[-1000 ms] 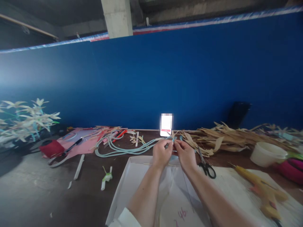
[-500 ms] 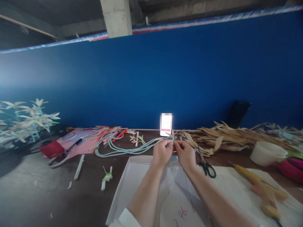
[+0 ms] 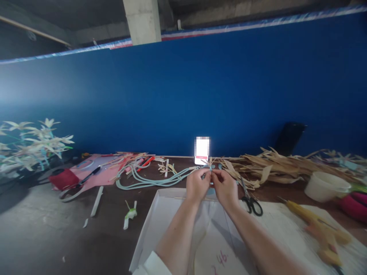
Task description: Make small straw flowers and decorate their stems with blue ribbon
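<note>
Two bare hands meet near the far edge of a white cardboard tray (image 3: 163, 214), a small pale husk sprig (image 3: 210, 164) upright between them. It looks light, dry and easily creased, probably best held by its light-blue base. Left hand (image 3: 197, 185) and right hand (image 3: 225, 187) pinch that base, thumbs and forefingers almost together.

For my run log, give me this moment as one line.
left hand: pinching small straw-coloured piece | right hand: pinching same piece | nearby: white tray, scissors, yellow glue gun
</note>
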### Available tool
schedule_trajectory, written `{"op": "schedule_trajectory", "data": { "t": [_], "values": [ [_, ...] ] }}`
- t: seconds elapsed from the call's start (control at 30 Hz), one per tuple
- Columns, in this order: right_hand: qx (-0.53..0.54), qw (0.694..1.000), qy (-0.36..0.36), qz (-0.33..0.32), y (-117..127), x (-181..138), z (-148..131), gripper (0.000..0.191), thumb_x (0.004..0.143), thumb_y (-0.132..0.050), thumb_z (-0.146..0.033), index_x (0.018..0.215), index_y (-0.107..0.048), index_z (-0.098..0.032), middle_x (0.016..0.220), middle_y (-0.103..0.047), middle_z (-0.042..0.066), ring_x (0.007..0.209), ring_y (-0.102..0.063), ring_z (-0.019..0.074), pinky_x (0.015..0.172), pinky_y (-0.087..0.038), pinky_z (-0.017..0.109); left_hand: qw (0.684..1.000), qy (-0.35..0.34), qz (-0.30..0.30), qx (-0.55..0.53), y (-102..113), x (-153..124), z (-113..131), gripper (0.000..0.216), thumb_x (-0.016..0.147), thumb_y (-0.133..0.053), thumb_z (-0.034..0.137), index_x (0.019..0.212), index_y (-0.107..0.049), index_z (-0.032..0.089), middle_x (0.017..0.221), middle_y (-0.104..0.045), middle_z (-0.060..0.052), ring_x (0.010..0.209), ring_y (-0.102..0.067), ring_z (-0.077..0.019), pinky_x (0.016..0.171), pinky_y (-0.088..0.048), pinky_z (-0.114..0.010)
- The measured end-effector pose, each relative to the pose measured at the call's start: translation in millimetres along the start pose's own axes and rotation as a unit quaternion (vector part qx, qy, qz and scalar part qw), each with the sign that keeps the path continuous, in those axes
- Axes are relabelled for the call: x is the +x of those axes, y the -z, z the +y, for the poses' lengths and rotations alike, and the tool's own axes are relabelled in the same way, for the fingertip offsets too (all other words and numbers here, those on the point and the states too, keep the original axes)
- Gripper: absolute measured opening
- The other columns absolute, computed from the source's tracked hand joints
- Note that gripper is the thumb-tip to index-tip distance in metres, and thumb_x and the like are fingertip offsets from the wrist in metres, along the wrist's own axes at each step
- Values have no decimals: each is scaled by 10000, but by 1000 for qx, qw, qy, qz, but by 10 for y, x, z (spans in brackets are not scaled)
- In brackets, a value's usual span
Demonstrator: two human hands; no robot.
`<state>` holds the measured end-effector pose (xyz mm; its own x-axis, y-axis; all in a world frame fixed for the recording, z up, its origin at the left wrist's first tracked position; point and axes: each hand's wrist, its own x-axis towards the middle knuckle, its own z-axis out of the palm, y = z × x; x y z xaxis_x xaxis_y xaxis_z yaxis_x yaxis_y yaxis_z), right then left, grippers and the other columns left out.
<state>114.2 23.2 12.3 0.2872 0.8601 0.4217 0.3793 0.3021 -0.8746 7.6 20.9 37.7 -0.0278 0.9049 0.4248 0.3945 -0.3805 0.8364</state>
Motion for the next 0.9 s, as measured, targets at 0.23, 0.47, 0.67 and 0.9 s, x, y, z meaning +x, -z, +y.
{"op": "schedule_trajectory", "data": {
  "t": [0.23,0.47,0.67,0.9],
  "values": [
    [-111,990,88,11,16,-51,-87,218,805,-456,-282,881,-646,-206,879,-656,56,801,-590,197,721,-447,313,999,36,28,-7,-26,12,-13,187,771,-549,286,832,-704,203,837,-702,-17,780,-628,-144,759,-475,-242],
    [-122,988,88,-22,23,-94,-120,284,822,-450,-319,1006,-641,-218,964,-658,60,793,-600,186,728,-454,306,996,76,44,-30,-15,66,-71,186,738,-569,282,809,-710,185,783,-700,-22,755,-627,-153,757,-466,-260],
    [84,993,-50,-69,-19,-29,-74,344,766,-514,-416,951,-678,-176,824,-699,69,697,-633,217,623,-505,330,980,138,54,-136,-7,96,-125,238,688,-618,324,793,-705,129,708,-683,-42,666,-617,-156,640,-489,-255],
    [303,930,-169,-119,-55,23,-78,378,717,-601,-416,995,-657,-165,802,-705,65,663,-651,221,544,-532,326,951,171,23,-256,-81,95,-190,298,664,-650,369,808,-699,113,653,-667,-52,577,-608,-140,538,-504,-242]
  ]
}}
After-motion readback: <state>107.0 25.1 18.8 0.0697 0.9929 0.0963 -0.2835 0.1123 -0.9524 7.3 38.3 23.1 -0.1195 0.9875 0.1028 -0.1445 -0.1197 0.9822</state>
